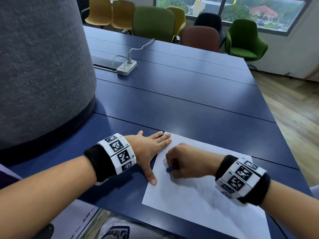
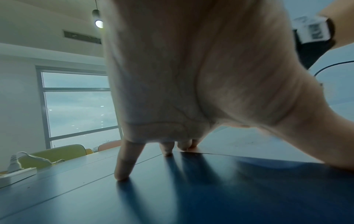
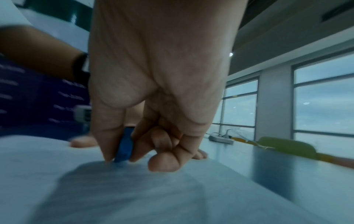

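Observation:
A white sheet of paper lies on the dark blue table in front of me. My left hand lies flat with spread straight fingers, its fingertips on the table and on the sheet's left edge, thumb on the paper's near left side. My right hand is curled, pinching a small blue eraser-like block between thumb and fingers, its lower end pressed on the paper. In the head view only a blue tip shows under the knuckles. Faint grey marks cover the sheet.
A large grey felt-covered column stands on the table's left. A white power strip with a plugged cable lies further back. Yellow, green, brown and black chairs line the far edge below a window. The table's right edge drops to wooden floor.

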### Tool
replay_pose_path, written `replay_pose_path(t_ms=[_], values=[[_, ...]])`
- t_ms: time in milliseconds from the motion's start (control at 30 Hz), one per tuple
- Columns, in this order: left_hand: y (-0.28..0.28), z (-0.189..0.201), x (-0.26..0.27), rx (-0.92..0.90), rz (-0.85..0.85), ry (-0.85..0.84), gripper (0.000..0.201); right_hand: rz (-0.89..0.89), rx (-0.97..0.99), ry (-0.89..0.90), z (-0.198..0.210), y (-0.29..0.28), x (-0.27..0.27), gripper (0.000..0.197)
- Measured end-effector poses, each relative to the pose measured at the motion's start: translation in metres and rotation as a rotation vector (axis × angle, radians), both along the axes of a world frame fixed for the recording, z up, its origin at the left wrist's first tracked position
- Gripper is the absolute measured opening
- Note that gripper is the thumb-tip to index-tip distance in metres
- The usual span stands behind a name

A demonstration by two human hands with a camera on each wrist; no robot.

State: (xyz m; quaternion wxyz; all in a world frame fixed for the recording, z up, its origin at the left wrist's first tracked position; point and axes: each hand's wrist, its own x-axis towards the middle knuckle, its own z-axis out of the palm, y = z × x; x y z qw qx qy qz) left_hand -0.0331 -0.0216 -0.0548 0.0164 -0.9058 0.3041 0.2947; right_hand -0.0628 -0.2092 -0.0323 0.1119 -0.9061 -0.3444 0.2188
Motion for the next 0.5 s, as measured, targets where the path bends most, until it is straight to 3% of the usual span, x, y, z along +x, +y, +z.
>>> replay_pose_path(t_ms=[100,233,400,500], values=[[0.0,0.001,0.001,0.001,-0.003,-0.001,0.148,0.027,-0.039,0.023,0.006,0.003,0.006,0.012],[0.0,-0.001,0.001,-0.025,-0.005,-0.007,0.15,-0.156,0.043,-0.119,0.0,-0.004,0.043,0.019],[0.001,0.001,0.001,-0.01,0.001,-0.009,0.149,-0.094,0.02,0.079,-0.002,-0.003,0.031,0.016],[0.0,0.003,-0.001,-0.002,0.0,-0.003,0.149,-0.18,0.023,-0.07,0.0,-0.008,0.051,0.017]])
